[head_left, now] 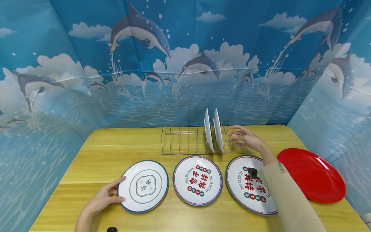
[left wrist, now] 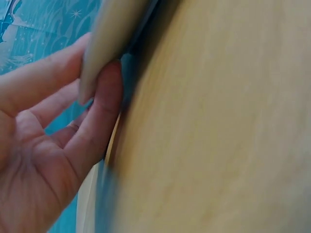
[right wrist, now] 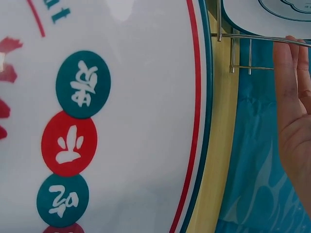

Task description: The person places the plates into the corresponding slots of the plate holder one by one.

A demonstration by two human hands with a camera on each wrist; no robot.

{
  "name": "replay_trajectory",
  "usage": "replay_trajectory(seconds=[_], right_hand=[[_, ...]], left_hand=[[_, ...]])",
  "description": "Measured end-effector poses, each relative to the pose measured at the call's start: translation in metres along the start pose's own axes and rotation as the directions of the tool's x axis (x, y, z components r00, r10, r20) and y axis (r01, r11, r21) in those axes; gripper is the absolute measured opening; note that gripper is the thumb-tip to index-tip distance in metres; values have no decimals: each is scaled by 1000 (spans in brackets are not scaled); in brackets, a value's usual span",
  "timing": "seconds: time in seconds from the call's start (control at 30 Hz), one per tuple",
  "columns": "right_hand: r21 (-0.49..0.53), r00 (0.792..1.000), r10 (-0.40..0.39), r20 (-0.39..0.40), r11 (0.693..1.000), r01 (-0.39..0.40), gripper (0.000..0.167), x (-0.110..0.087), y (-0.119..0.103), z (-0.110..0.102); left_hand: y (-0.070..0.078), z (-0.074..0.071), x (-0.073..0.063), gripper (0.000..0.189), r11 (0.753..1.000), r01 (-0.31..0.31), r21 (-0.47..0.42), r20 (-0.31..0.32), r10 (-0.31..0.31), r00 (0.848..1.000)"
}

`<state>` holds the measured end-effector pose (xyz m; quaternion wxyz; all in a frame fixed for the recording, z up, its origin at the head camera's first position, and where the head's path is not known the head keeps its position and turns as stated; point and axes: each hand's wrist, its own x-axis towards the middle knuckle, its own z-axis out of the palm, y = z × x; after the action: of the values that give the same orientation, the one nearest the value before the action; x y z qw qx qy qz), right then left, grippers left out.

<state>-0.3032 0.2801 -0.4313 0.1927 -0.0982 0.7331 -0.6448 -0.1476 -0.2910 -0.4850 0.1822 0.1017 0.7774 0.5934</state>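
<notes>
Two upright plates (head_left: 218,130) in right half of wire rack (head_left: 185,154), slots likely preventing tipping; left hand (head_left: 101,196) pinches leftmost plate (head_left: 145,203) by its rim, front-left of rack, flat face probably offering no grip; right hand (head_left: 247,139) empty, fingers loosely parted, at rack's right end.

Blue backdrop (head_left: 188,106) printed with leaping dolphins, white clouds and rippling sea, yellow wood-grain tabletop (head_left: 116,145) before it

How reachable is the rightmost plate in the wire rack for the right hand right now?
Likely yes: the right hand, apparently holding nothing, is at the right end of the wire rack. Only thin end wires seem to stand between it and the rightmost plate, whose top rises above them.
</notes>
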Motion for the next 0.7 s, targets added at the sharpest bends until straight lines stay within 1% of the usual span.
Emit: replay_trajectory(seconds=[0.1, 0.17, 0.23, 0.27, 0.37, 0.47, 0.5, 0.6, 0.67, 0.7], right_hand=[[-3, 1000, 3, -1, 1000, -3, 50, 0, 0, 0], [-3, 1000, 4, -3, 1000, -4, 48, 0, 0, 0], [-1, 1000, 4, -3, 1000, -4, 42, 0, 0, 0], [0, 1000, 3, -3, 1000, -3, 40, 0, 0, 0], [-3, 1000, 2, 0, 1000, -2, 40, 0, 0, 0], [-6, 1000, 3, 2, 1000, -3, 43, 0, 1, 0], [-7, 1000, 4, 2, 1000, -4, 45, 0, 1, -1], [-7, 1000, 5, 1, 1000, -5, 41, 0, 1, -1], [-6, 1000, 5, 2, 1000, -5, 39, 0, 1, -1], [-6, 1000, 3, 4, 1000, -3, 41, 0, 1, -1]], left_hand=[[-2, 1, 0, 78, 998, -19, -56, -10, 18, 1000], [-3, 2, 1, 76, 993, -35, -109, -14, 33, 999], [-4, 3, 1, 75, 986, -40, -164, -8, 40, 999], [-4, 3, 2, 75, 982, -28, -186, -5, 28, 1000], [-6, 2, 3, 77, 972, 18, -234, 15, -15, 1000], [-6, 0, 5, 78, 957, 51, -285, 52, -37, 998], [-7, 0, 5, 77, 950, 49, -309, 66, -29, 997], [-7, -1, 6, 75, 922, 35, -385, 102, 4, 995], [-7, 0, 7, 75, 910, 34, -414, 109, 12, 994], [-7, 1, 7, 75, 905, 32, -424, 106, 14, 994]])
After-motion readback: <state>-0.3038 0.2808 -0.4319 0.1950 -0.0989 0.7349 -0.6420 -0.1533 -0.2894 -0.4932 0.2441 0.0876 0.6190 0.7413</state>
